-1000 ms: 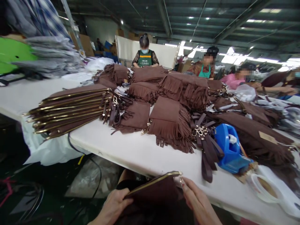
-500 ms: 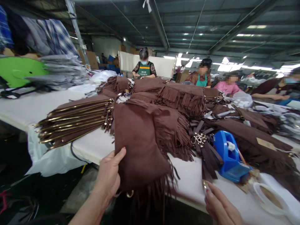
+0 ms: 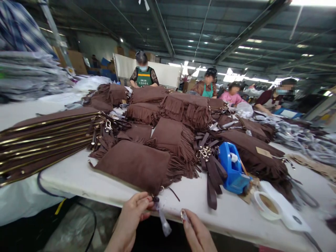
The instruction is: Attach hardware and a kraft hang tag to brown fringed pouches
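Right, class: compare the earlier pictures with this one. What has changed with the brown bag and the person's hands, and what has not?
The brown fringed bag, earlier held up in the left hand, now lies flat on the white table. That hand now pinches a clear strip at the bag's near corner; the right hand has moved close. The zipper stack and blue tape dispenser stayed put.

A short line of white lettering sits on the far worker's green apron, too small to read.
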A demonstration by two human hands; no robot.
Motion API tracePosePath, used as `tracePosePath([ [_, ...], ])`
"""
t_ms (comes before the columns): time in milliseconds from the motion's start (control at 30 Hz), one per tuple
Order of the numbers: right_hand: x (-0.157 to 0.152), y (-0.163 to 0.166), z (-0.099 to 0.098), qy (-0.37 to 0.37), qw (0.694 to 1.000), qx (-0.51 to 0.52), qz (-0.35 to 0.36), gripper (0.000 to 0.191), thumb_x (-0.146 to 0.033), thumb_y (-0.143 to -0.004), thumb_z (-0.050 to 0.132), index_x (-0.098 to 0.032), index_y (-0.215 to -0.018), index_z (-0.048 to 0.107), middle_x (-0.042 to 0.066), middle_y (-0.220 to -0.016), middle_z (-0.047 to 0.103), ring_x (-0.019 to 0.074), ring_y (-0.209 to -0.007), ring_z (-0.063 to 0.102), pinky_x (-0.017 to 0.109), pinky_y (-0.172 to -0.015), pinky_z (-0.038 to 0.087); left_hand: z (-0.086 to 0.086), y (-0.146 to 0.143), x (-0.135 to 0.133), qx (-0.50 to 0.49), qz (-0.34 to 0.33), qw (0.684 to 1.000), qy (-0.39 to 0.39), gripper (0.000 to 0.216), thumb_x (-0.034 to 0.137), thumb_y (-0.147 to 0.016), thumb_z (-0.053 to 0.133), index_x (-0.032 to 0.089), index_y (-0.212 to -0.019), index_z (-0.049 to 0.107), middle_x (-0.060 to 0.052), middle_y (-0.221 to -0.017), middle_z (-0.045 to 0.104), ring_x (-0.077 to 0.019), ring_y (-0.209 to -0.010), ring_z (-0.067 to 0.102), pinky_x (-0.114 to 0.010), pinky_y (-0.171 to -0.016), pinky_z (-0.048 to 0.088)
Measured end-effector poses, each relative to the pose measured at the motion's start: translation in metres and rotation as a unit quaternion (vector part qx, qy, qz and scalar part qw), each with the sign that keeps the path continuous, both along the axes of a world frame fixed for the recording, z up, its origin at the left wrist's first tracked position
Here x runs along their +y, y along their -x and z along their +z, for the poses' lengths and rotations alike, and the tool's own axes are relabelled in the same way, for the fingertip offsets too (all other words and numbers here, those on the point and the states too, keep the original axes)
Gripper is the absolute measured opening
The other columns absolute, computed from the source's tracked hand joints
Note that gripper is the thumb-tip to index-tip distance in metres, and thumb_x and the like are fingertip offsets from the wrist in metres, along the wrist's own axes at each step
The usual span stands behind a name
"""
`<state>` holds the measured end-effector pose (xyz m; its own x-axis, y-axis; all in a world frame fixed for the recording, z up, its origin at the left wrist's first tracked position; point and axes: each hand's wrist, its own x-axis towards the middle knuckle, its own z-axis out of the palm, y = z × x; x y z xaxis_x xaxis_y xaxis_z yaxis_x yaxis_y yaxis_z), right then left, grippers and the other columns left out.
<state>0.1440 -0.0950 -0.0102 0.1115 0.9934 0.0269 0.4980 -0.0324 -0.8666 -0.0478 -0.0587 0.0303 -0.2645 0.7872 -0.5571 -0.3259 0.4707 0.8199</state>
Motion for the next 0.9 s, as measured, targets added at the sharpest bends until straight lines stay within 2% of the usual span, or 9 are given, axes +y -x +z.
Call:
tracePosePath([
  [133, 0.005, 0.006, -0.001, -0.034, 0.998, 0.001, 0.059, 0.037, -0.039, -0.084, 0.042, -0.016, -0.106, 0.059, 0.01, -0.106, 0.064, 0.0198, -0.098, 0.059, 0.025, -0.088, 0.044, -0.018, -0.008, -0.003, 0.132, -0.07, 0.989, -0.015, 0.032, 0.037, -0.066, 0.052, 0.014, -0.088, 0.054, -0.006, -0.072, 0.067, -0.0179, -0.064, 0.062, -0.026, -0.053, 0.043],
  [233, 0.009, 0.008, 0.003, -0.054, 0.994, -0.002, 0.097, 0.032, -0.031, -0.085, 0.041, -0.017, -0.109, 0.056, 0.008, -0.104, 0.064, 0.0177, -0.096, 0.059, 0.022, -0.084, 0.046, -0.026, -0.014, -0.002, 0.244, -0.124, 0.962, -0.019, 0.034, 0.047, -0.068, 0.043, 0.018, -0.083, 0.051, 0.0, -0.056, 0.059, -0.0168, -0.044, 0.054, -0.028, -0.047, 0.038],
  [300, 0.012, 0.01, 0.006, -0.057, 0.992, -0.006, 0.111, 0.029, -0.027, -0.085, 0.04, -0.018, -0.108, 0.056, 0.007, -0.1, 0.064, 0.0169, -0.093, 0.059, 0.022, -0.082, 0.046, -0.023, -0.019, 0.0, 0.324, -0.156, 0.933, -0.008, 0.033, 0.05, -0.071, 0.038, 0.02, -0.08, 0.048, -0.001, -0.055, 0.059, -0.0206, -0.047, 0.057, -0.031, -0.051, 0.04],
  [367, 0.014, 0.012, 0.009, -0.061, 0.991, -0.008, 0.121, 0.028, -0.025, -0.085, 0.04, -0.019, -0.107, 0.055, 0.007, -0.098, 0.063, 0.0167, -0.091, 0.06, 0.023, -0.081, 0.047, -0.015, -0.026, 0.002, 0.433, -0.178, 0.883, 0.016, 0.032, 0.051, -0.073, 0.039, 0.021, -0.081, 0.045, -0.005, -0.061, 0.062, -0.0281, -0.063, 0.063, -0.036, -0.059, 0.043],
  [467, 0.016, 0.014, 0.011, -0.068, 0.989, -0.004, 0.129, 0.028, -0.024, -0.085, 0.04, -0.02, -0.109, 0.054, 0.006, -0.099, 0.063, 0.0168, -0.091, 0.059, 0.024, -0.08, 0.048, -0.004, -0.033, 0.004, 0.548, -0.204, 0.81, 0.038, 0.029, 0.048, -0.076, 0.042, 0.021, -0.088, 0.043, -0.01, -0.068, 0.065, -0.0342, -0.074, 0.064, -0.041, -0.065, 0.043],
  [667, 0.027, 0.01, 0.014, -0.033, 0.986, -0.016, 0.164, 0.029, -0.026, -0.087, 0.04, -0.018, -0.112, 0.052, 0.007, -0.101, 0.061, 0.0172, -0.099, 0.057, 0.027, -0.09, 0.045, -0.008, -0.022, -0.009, 0.564, -0.244, 0.788, 0.022, 0.014, 0.023, -0.077, 0.039, 0.022, -0.091, 0.044, -0.005, -0.073, 0.066, -0.0265, -0.071, 0.065, -0.035, -0.063, 0.044],
  [767, 0.037, 0.012, 0.018, -0.015, 0.982, -0.029, 0.188, 0.029, -0.025, -0.086, 0.04, -0.017, -0.111, 0.051, 0.007, -0.099, 0.06, 0.0176, -0.096, 0.057, 0.029, -0.09, 0.044, -0.018, -0.013, -0.013, 0.665, -0.168, 0.722, -0.09, 0.014, 0.023, -0.079, 0.042, 0.019, -0.091, 0.048, -0.008, -0.08, 0.064, -0.025, -0.073, 0.063, -0.037, -0.066, 0.047],
  [833, 0.044, 0.018, 0.021, -0.007, 0.981, -0.045, 0.187, 0.027, -0.023, -0.086, 0.038, -0.016, -0.108, 0.053, 0.007, -0.093, 0.06, 0.018, -0.09, 0.058, 0.031, -0.086, 0.046, -0.024, -0.008, -0.009, 0.725, -0.105, 0.646, -0.212, 0.021, 0.023, -0.079, 0.045, 0.016, -0.097, 0.051, -0.012, -0.091, 0.063, -0.0256, -0.084, 0.06, -0.039, -0.074, 0.047],
  [900, 0.049, 0.024, 0.025, -0.01, 0.981, -0.07, 0.181, 0.028, -0.02, -0.085, 0.035, -0.014, -0.107, 0.052, 0.009, -0.092, 0.06, 0.0192, -0.086, 0.057, 0.034, -0.082, 0.047, -0.028, -0.002, 0.002, 0.748, -0.094, 0.582, -0.305, 0.028, 0.02, -0.079, 0.047, 0.014, -0.105, 0.051, -0.015, -0.104, 0.06, -0.0264, -0.098, 0.056, -0.04, -0.082, 0.046],
])
